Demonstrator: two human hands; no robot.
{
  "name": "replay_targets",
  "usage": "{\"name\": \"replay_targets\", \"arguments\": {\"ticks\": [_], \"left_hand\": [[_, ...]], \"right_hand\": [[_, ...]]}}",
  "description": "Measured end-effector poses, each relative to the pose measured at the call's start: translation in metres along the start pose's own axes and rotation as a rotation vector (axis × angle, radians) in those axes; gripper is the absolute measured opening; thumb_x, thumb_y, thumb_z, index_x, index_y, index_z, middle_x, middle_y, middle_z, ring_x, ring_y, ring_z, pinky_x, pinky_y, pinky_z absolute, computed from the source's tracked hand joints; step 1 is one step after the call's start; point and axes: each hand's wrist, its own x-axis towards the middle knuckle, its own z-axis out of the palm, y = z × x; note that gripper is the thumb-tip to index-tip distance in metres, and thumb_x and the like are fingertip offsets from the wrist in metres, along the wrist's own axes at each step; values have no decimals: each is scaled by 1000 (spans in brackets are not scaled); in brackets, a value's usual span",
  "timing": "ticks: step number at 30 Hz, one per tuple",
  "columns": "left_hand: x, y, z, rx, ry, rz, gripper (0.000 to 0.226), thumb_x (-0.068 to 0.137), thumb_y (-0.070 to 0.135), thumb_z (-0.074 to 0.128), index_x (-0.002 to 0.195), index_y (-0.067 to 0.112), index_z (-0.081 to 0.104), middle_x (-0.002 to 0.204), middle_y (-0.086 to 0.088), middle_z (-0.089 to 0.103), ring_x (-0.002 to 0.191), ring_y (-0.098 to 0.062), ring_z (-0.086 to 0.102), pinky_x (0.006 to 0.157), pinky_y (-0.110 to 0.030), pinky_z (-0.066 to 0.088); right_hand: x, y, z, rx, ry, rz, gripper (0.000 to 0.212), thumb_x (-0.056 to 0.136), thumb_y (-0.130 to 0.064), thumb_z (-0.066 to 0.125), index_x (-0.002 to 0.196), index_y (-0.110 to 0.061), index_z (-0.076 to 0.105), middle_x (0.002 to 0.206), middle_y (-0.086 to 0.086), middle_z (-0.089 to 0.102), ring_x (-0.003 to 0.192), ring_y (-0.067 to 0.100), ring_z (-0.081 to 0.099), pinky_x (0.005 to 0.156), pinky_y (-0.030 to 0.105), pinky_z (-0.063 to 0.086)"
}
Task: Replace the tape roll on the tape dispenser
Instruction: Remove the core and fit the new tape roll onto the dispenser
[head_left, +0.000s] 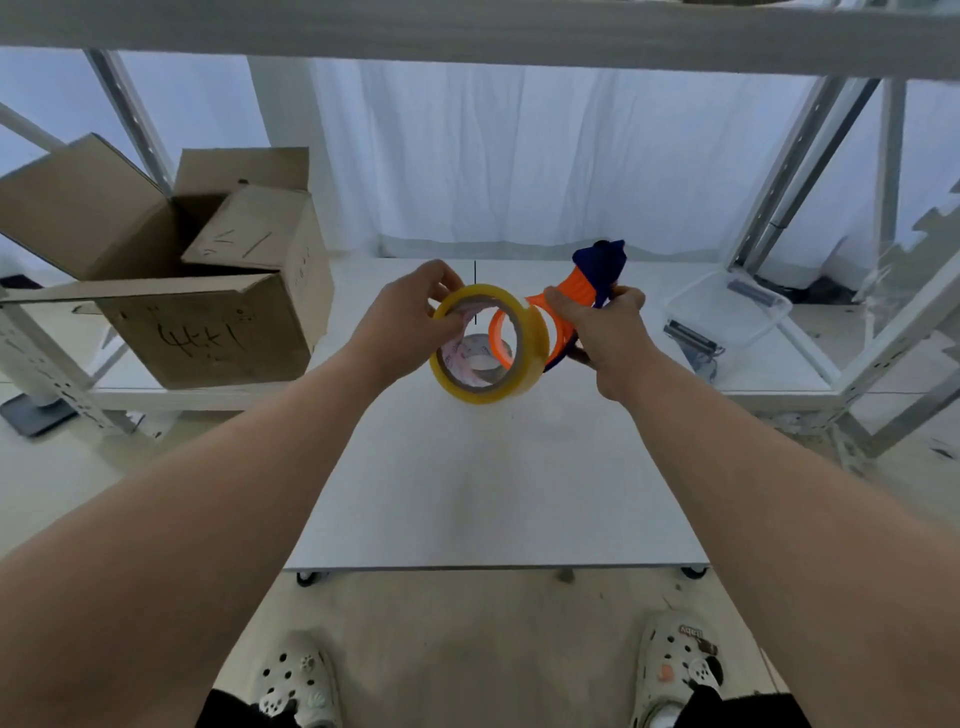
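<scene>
The white tabletop (493, 483) lies under both hands. An open cardboard box (208, 332) stands at ten o'clock and a clear tub (727, 312) at two o'clock.

The dispenser (582, 291) is orange and dark blue, held in the air above the middle of the tabletop. The right hand (608, 332) is clenched around its body.

The roll (485, 394) is yellowish clear tape on a pale core, just at nine o'clock of the dispenser. The orange hub (498, 332) shows through its hole, but I cannot tell if it is already seated.

The left hand (410, 322) pinches its rim, with fingers (452, 325) inside the core.

The roll is probably light and stiff, with a slippery outside. Holding it by the core wall seems safest.
</scene>
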Motion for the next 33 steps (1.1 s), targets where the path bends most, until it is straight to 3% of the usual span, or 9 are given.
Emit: {"name": "replay_targets", "arguments": {"ticks": [4, 8, 11, 17, 21, 23, 27, 31, 33], "left_hand": [[-1, -3, -1, 136, 66, 27, 25, 89, 33, 57, 103, 13, 55, 94, -4, 66, 82, -24, 61, 63, -27, 45], [2, -5, -5, 232, 93, 33, 28, 90, 34, 55, 105, 11, 54, 96, -8, 66, 78, -24, 57, 65, -30, 41], [2, -3, -3, 131, 68, 6, 28, 87, 32, 59, 107, 13, 54, 100, -4, 64, 83, -22, 59, 66, -27, 44], [1, 17, 1, -130, 36, 42, 21, 82, 22, 65, 98, 19, 51, 85, 7, 61, 66, -7, 54, 55, -13, 45], [1, 20, 2, -186, 109, 80, 18, 84, 29, 64, 96, 22, 52, 81, 16, 57, 67, -4, 52, 55, -8, 44], [1, 20, 2, -251, 121, 77, 18, 86, 30, 63, 100, 21, 55, 86, 15, 58, 73, -5, 54, 62, -8, 45], [2, 23, 4, -295, 120, 55, 23, 90, 27, 58, 109, 15, 62, 99, 6, 59, 93, -12, 55, 84, -24, 47], [4, 27, 5, -252, 111, 75, 23, 92, 25, 54, 109, 11, 57, 99, 0, 56, 82, -10, 54, 72, -15, 45], [6, 27, 6, -266, 49, 17, 26, 93, 27, 51, 111, 8, 52, 99, -2, 56, 81, -10, 54, 70, -19, 45]], "right_hand": [[-4, 8, -10, -87, -106, 67, 70, 77, -27, 76, 128, -16, 29, 121, 8, 56, 93, 19, 62, 77, 35, 55], [-1, 6, -18, -196, -181, 120, 67, 75, -23, 78, 124, -20, 32, 118, 9, 58, 107, 28, 62, 90, 43, 54], [3, 4, -22, -178, -152, 98, 70, 74, -19, 79, 128, -17, 34, 121, 11, 59, 106, 29, 63, 89, 45, 55], [5, 8, -14, 20, 25, 39, 69, 73, -15, 79, 123, -18, 31, 123, 10, 57, 109, 28, 61, 92, 41, 53], [0, 4, -11, 179, -70, 117, 61, 78, -11, 73, 129, -14, 40, 123, 9, 62, 103, 26, 64, 79, 35, 55], [-2, 1, -10, 239, -112, 132, 50, 82, -9, 68, 126, -14, 44, 117, 8, 64, 103, 26, 63, 81, 36, 54], [-4, 2, -8, 273, -146, 100, 58, 82, -1, 64, 133, -13, 39, 113, 8, 63, 92, 21, 64, 83, 36, 54], [-5, 4, -11, 253, -197, 73, 67, 82, -7, 68, 138, -17, 34, 107, 3, 64, 91, 21, 65, 90, 40, 54], [-5, 5, -11, 228, -236, 60, 63, 84, -14, 69, 137, -18, 36, 105, 3, 65, 90, 21, 65, 94, 42, 52]]}}
